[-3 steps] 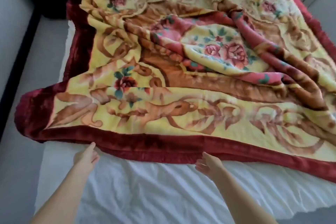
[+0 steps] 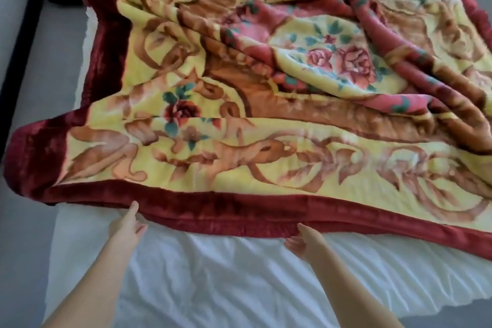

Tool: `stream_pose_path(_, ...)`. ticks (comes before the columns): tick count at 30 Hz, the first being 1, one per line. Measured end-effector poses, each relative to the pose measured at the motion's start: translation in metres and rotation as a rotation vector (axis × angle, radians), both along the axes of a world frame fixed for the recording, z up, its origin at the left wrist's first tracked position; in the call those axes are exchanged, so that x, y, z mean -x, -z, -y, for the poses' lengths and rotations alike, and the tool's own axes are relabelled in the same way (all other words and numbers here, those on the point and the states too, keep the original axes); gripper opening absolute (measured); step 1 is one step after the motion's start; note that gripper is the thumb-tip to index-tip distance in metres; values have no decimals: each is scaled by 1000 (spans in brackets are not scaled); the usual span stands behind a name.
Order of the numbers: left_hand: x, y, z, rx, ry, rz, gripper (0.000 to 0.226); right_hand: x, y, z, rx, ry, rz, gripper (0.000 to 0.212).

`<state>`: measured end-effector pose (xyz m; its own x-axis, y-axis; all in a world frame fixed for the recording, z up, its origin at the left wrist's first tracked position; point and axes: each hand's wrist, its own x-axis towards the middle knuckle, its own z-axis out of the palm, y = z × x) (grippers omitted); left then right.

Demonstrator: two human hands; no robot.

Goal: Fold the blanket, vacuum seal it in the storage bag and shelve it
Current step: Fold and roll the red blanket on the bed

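Lying spread across the bed (image 2: 213, 274): the blanket (image 2: 239, 141), yellow with rose and scroll print and a dark red border (image 2: 239, 208), rumpled into ridges toward the centre and far right, not yet folded.

Reaching toward the near border: left hand (image 2: 127, 224), fingers extended and loosely parted, index tip touching the border edge, not gripping anything. Right hand (image 2: 306, 241), half open with fingers curled, sitting just at the border's lower edge; whether cloth is already pinched under the fingertips, cannot tell.

Positioning both hands apart along the same hem, probably for lifting the near edge evenly and carrying it over to the far side as a first fold. Keeping the hands spaced along the hem likely preventing sag between them.

Hanging past the mattress at the left: one blanket corner (image 2: 29, 157), likely needing to be drawn in before folding.

Covering the bed: a white sheet, wrinkled, bare in the near portion. Running along the left: grey floor (image 2: 24, 261) and a dark strip by the wall. No storage bag or shelf showing.
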<state>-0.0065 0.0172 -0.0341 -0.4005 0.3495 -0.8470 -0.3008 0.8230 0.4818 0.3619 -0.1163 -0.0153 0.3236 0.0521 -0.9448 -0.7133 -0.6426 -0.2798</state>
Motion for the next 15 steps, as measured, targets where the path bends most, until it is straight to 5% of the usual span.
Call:
stream_pose_path(4,4,23,-19,-47,-141,57,44,8,22,-11,89,181,20,43)
stream_pose_path(7,11,24,-29,-60,-176,56,56,12,19,-17,137,262,65,25)
stream_pose_path(12,15,4,-36,-80,-202,108,45,5,-12,-14,58,313,237,14)
stream_pose_path(15,17,-10,-40,-28,-221,213,19,-9,-46,-13,42,329,346,20)
